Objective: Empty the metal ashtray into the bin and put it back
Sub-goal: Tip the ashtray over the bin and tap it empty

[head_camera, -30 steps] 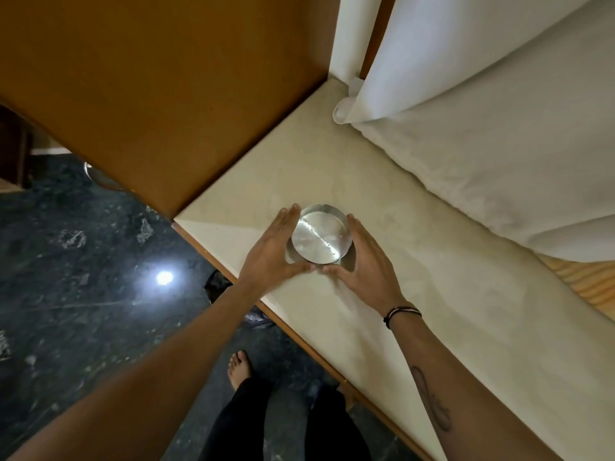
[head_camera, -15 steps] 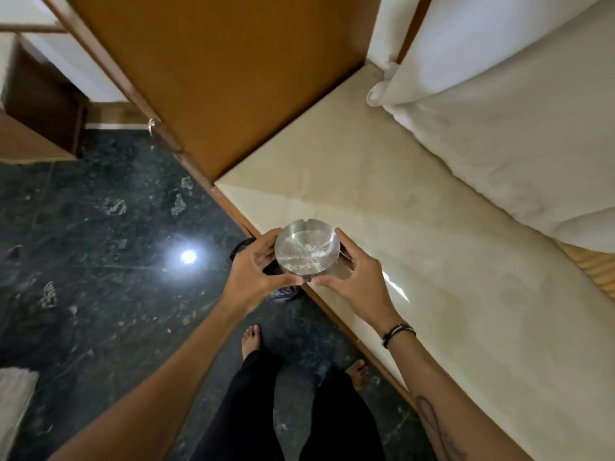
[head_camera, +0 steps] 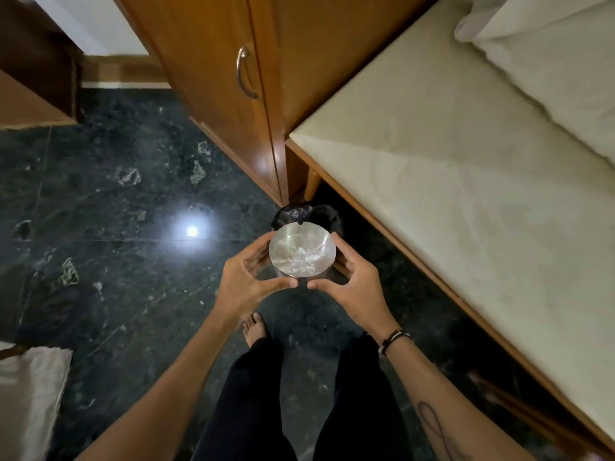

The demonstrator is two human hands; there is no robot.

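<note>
A round metal ashtray [head_camera: 301, 249] with pale ash flecks in its bowl is held upright between both hands, above the floor. My left hand [head_camera: 244, 281] grips its left rim and my right hand [head_camera: 354, 287] grips its right rim, thumbs nearly meeting at the near edge. Just beyond and below the ashtray stands a small bin [head_camera: 307, 216] lined with a black bag, on the dark floor beside the table's corner. The ashtray covers most of the bin's mouth.
A cream-topped table [head_camera: 466, 201] with a wooden edge runs along the right, with white bedding [head_camera: 559, 71] at its far side. A wooden cabinet [head_camera: 226, 78] with a metal handle stands behind the bin. My feet and dark trousers are below the hands. White cloth [head_camera: 26, 394] lies bottom left.
Both hands lifted the ashtray off the cream table and carried it left and down, off the table edge, to a spot over the black-lined bin. The bin has come into view.
</note>
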